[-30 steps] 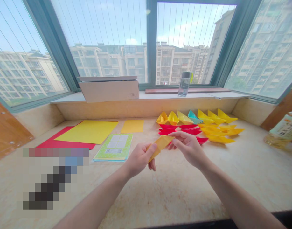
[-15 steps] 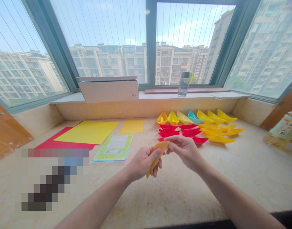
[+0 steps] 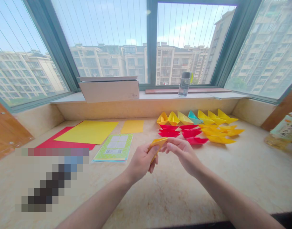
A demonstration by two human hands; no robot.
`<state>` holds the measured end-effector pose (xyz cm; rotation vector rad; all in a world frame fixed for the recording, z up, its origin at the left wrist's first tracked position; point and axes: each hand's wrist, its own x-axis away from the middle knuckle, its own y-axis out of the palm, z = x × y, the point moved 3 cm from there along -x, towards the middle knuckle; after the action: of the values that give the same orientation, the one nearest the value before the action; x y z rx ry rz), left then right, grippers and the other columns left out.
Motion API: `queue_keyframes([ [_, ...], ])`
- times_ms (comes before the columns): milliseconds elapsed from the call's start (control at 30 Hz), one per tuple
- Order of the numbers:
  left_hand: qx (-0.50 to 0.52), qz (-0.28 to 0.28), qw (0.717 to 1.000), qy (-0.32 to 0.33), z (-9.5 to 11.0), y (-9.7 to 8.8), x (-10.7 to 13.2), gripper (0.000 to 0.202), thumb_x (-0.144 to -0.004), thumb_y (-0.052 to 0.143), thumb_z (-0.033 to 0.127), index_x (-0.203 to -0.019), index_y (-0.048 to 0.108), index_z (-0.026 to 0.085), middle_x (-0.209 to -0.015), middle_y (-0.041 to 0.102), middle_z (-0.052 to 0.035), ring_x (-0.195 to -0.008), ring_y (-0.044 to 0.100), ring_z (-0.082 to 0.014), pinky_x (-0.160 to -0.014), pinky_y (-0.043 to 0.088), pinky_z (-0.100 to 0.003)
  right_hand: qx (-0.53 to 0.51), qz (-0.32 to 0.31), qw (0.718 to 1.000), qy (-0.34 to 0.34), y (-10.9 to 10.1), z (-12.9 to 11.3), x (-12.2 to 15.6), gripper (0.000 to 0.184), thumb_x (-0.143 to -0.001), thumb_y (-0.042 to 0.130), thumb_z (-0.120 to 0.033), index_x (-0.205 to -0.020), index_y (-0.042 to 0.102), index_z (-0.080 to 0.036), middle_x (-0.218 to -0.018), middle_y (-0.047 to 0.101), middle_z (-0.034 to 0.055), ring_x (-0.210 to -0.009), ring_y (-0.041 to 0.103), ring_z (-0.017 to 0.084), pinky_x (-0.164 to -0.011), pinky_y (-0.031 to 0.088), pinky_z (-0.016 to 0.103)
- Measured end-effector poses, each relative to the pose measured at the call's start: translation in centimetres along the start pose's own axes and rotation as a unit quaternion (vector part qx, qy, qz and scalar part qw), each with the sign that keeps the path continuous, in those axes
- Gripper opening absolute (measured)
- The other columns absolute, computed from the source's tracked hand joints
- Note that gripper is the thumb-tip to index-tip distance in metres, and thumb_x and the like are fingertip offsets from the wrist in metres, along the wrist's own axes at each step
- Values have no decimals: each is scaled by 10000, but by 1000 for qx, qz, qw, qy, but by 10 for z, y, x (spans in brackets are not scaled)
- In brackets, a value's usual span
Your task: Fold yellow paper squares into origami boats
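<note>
A piece of folded orange-yellow paper [image 3: 157, 143] is up off the counter, between my two hands. My left hand [image 3: 141, 162] is closed around it, thumb on the near face and fingers curled behind. At the paper's right corner, my right hand [image 3: 185, 155] has its fingertips bent in against the edge; part of that grip is hidden. Beyond my hands stand rows of folded paper boats: red boats [image 3: 197, 140] closest to my right hand, yellow boats [image 3: 221, 139] further right, and a teal boat [image 3: 195, 117] in the back row.
On the left lie a large yellow sheet [image 3: 88, 132], a red sheet [image 3: 65, 144], a small orange-yellow sheet [image 3: 132, 126] and a paper packet [image 3: 114, 148]. A blurred-out object is at lower left. A white box [image 3: 109, 90] and water bottle [image 3: 184, 85] stand on the sill; a labelled bottle [image 3: 283, 130] stands right.
The folded paper has turned in my left hand and shows less of its face, its lower point no longer sticking out. My right hand has shifted slightly left and down.
</note>
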<state>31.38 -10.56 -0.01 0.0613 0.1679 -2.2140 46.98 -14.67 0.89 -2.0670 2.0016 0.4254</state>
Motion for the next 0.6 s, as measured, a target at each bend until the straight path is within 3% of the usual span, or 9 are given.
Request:
queue_keyframes([
  [233, 2, -38, 999, -17, -4, 6, 1, 428, -908, 510, 538, -910, 601, 119, -598, 604, 13, -325, 480, -56, -318, 300, -154, 32, 61, 997, 19, -3, 3, 2, 242, -865, 672, -395, -809, 710, -163, -781, 720, 46, -753, 646, 163, -718, 493, 285],
  [400, -24, -54, 998, -35, -2, 6, 2, 331, -864, 620, 445, -941, 606, 123, -764, 713, -55, -374, 533, -58, -356, 363, -164, 24, 94, 995, 21, -7, 7, 2, 266, -850, 681, -400, -739, 690, -158, -739, 703, 44, -708, 628, 166, -674, 482, 283],
  [600, -58, -47, 996, -51, 1, 5, 1, 267, -859, 611, 392, -847, 628, 126, -780, 728, -66, -380, 545, -65, -358, 354, -174, 72, 45, 996, 18, -3, 6, 2, 246, -848, 685, -413, -850, 708, -168, -804, 712, 47, -738, 627, 167, -654, 473, 266],
])
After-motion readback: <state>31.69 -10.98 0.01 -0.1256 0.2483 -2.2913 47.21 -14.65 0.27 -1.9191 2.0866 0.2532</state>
